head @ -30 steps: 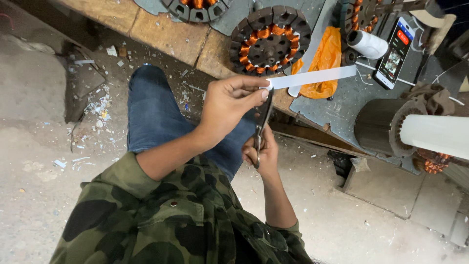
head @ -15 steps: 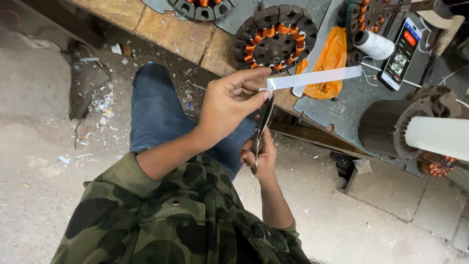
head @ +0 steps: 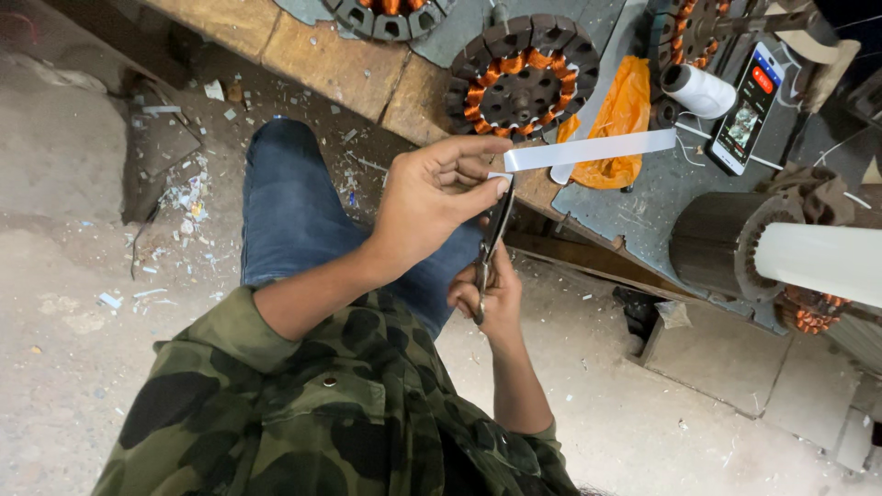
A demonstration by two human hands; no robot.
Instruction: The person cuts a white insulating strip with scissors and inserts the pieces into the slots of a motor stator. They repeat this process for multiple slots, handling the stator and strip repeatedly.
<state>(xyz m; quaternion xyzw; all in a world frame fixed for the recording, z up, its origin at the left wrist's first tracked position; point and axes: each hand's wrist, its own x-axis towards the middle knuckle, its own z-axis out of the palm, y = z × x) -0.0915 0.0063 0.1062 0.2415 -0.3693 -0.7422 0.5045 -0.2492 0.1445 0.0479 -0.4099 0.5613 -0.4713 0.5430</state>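
Gleaming white strip (head: 593, 150), flat, straight

Motor-repair workshop, small and rough. Evidence: wound stator (head: 522, 75) with copper coils at 12 o'clock on bench (head: 354, 78); second stator (head: 386, 16) at 11, third (head: 684, 32) at 1; motor housing (head: 721, 243) with winding at 3. Bench worn, part wood, part grey sheet. Thread spool (head: 698, 90), phone (head: 746, 110), orange bag (head: 620, 115) lying among parts at 1–2. Floor (head: 83, 276) bare concrete, dusty, paper scraps (head: 188, 197) and offcuts scattered at 9–10.
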